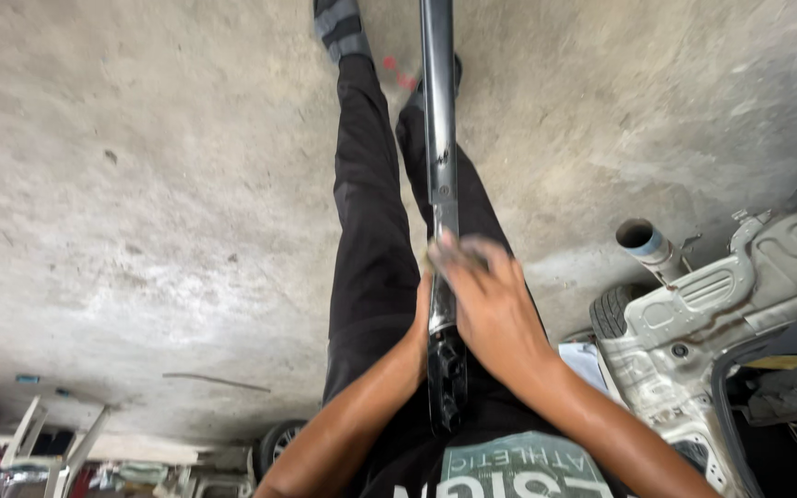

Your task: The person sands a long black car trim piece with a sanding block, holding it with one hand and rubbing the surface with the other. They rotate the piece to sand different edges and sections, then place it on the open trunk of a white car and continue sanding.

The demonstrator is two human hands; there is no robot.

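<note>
Head view: right hand (486,300) pressed flat on long grey metal bar (438,138), fingers closed over small pad (442,251). Left hand (420,337) mostly hidden behind bar; finger state unclear. Bar stretched along black trousers (366,231). Right of bar, grey exhaust part (740,286).

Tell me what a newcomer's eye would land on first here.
First, the long dark metal bar running up the middle of the view over the person's black trousers. The right hand lies over it at centre, fingers blurred, with the left hand mostly hidden behind the bar. Next, at the right edge, a silvery heat shield with a pipe poking up, on the bare concrete floor.
</note>
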